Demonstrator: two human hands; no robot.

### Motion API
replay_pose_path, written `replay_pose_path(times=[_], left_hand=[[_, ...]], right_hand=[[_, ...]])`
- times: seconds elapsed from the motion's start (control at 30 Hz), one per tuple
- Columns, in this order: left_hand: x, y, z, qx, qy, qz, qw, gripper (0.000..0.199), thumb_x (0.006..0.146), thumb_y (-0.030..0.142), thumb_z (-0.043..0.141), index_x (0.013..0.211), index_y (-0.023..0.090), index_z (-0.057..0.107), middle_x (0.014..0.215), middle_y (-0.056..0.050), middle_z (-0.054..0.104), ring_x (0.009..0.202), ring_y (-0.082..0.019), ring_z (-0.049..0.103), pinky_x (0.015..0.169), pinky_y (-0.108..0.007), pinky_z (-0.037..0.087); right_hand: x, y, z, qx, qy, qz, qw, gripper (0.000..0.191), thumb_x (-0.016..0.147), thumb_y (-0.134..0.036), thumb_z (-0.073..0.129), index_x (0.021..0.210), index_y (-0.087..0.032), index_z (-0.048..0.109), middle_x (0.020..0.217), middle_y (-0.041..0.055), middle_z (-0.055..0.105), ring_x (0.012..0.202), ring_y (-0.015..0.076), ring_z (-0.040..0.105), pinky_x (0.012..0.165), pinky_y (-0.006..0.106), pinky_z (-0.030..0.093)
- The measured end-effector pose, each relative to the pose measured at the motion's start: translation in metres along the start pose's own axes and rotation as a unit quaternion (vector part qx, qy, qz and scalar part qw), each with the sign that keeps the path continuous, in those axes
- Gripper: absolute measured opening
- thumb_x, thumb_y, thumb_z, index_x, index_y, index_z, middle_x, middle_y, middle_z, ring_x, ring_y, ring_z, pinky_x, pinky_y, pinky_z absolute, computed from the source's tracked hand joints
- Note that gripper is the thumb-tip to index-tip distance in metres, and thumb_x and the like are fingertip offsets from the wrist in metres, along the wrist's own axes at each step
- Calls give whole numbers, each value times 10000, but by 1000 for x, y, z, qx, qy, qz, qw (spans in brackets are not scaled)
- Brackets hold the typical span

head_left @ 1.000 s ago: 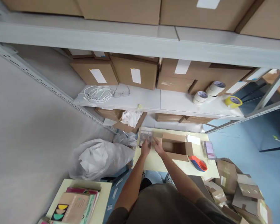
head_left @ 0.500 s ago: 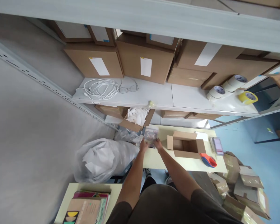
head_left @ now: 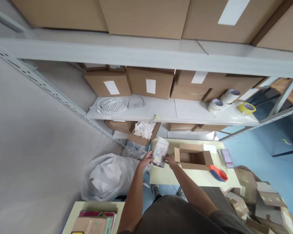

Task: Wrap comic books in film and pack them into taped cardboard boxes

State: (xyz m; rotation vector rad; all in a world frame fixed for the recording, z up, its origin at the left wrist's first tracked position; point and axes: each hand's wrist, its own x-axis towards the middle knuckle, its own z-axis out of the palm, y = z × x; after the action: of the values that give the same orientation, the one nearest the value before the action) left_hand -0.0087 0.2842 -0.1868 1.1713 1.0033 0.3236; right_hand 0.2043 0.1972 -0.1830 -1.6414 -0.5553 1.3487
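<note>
A printed packet (head_left: 160, 152), flat, with a pale upper part and darker printing below, is held upright-tilted over the pale yellow table (head_left: 161, 177). It is blurred, and I cannot read it. My left hand (head_left: 146, 159) grips its left edge, fingers curled against the side. Its right edge is pinched in my right hand (head_left: 170, 160). Just right of that hand stands an open cardboard box (head_left: 194, 165) with its flaps spread. Behind the packet, a carton full of white paper scraps (head_left: 144, 129) sits at the lower shelf.
A red and blue tape dispenser (head_left: 218, 174) lies by the box. The shelf (head_left: 158, 109) above carries a white cable (head_left: 112, 106), glasses (head_left: 136, 104), tape rolls (head_left: 215, 104) and cartons. A stuffed plastic bag (head_left: 104, 177) stands left; flattened cartons (head_left: 266, 198) lie right.
The packet has come up off the table area and turned, its face tilted towards me. Both hands moved with it and spread slightly apart. The view has shifted upward, showing more upper shelf.
</note>
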Motion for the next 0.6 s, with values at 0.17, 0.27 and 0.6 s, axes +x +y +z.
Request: replay_pose_path(times=[0.17,0.27,0.6], left_hand=[[-31,45,-8,28,20,53,998,650,798,311,701,1438,248,600,1309,-106,729,1133,-265,715,867,-327,594],[-37,77,10,40,24,82,996,640,818,328,697,1444,247,591,1331,-98,724,1159,-268,706,901,-340,596],[20,138,177,-1,25,109,994,661,792,327,723,1425,196,585,1296,-114,732,1099,-247,726,895,-331,593]], right_hand=[[-9,-28,-19,127,-36,2,991,481,554,-397,849,986,-242,707,914,54,733,909,261,702,831,423,561],[-16,-51,-43,155,-49,-27,986,475,574,-361,826,1019,-251,704,918,40,732,919,256,705,845,418,564],[-46,-101,-206,157,-2,-107,982,564,632,-309,745,1185,-241,655,1083,75,790,949,276,724,754,347,559]])
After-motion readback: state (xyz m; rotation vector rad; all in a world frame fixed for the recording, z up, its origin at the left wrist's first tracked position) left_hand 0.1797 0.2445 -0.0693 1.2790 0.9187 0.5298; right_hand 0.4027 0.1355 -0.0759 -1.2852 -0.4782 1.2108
